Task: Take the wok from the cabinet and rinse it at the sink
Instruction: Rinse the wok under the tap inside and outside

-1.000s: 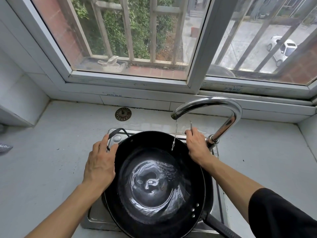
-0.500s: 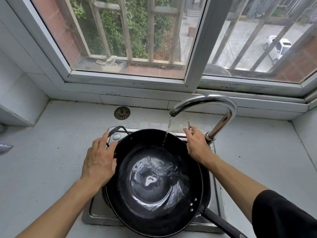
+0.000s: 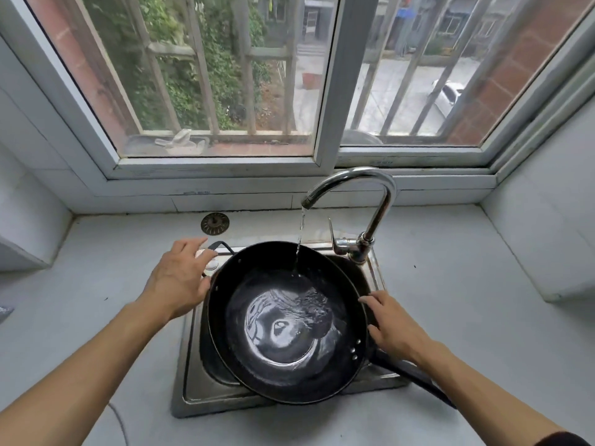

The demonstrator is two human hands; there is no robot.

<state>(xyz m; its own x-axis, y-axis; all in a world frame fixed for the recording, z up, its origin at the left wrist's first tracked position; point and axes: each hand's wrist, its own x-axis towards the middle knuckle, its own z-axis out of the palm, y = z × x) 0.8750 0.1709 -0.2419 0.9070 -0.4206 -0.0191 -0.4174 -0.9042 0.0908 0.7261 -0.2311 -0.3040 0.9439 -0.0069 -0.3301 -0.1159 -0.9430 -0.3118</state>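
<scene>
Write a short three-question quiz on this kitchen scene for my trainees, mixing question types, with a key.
1. True or false: water runs from the faucet into the wok.
2. Which hand is beside the wok's long handle? A) left hand B) right hand
3. Fill in: the round drain strainer lies on the ___ behind the sink.

Key: 1 true; 2 B; 3 counter.

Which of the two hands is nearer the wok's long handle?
The right hand: it is at the wok rim just above the long handle; the left hand is at the opposite rim.
</scene>
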